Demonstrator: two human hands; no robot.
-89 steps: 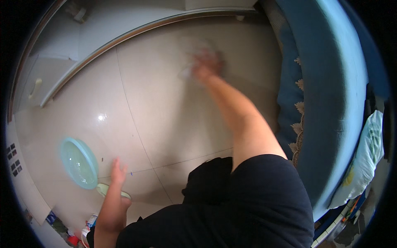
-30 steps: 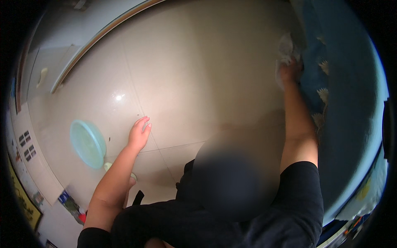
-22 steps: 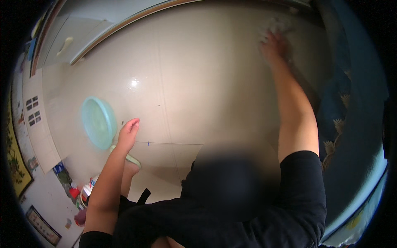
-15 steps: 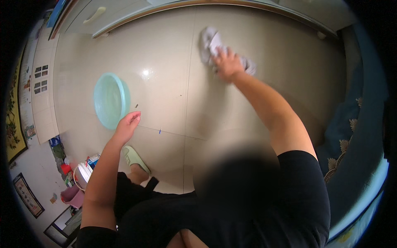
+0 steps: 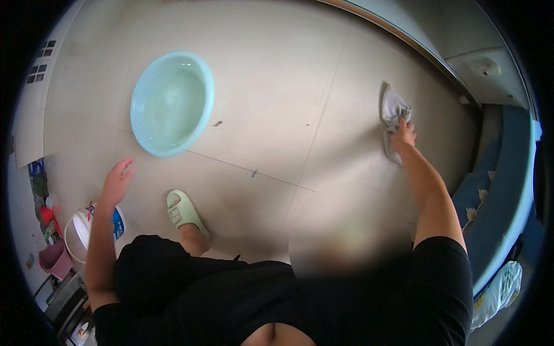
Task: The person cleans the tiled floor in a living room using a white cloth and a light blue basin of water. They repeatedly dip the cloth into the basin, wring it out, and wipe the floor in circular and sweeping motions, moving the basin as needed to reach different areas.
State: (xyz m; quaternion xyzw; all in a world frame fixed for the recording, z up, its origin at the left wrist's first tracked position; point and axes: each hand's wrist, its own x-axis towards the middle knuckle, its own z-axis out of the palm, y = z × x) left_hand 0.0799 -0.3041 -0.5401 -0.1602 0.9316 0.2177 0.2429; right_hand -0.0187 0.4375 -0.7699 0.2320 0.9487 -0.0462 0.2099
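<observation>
My right hand (image 5: pixel 405 136) presses down on a crumpled grey cloth (image 5: pixel 394 105) that lies on the floor at the right, its fingers bent into the fabric. Part of the cloth sticks out on the far side of the hand and another part on the near side. My left hand (image 5: pixel 118 182) hovers at the left with nothing in it, its fingers loosely apart. Just beyond it stands a round light-blue basin (image 5: pixel 207 95) with what looks like clear water inside. Hand and basin do not touch.
Dark scraps (image 5: pixel 217 123) and a small blue bit (image 5: pixel 254 173) lie on the tiled floor (image 5: pixel 271 69). A white bucket (image 5: pixel 75 242) and a pink bin (image 5: pixel 56 259) stand at the left. Blue furniture (image 5: pixel 508 173) lines the right; a cabinet edge (image 5: pixel 398 40) runs along the far right.
My right hand and the cloth have moved to the right and nearer to me. The view has turned and the basin looks larger. My left hand now appears farther left.
</observation>
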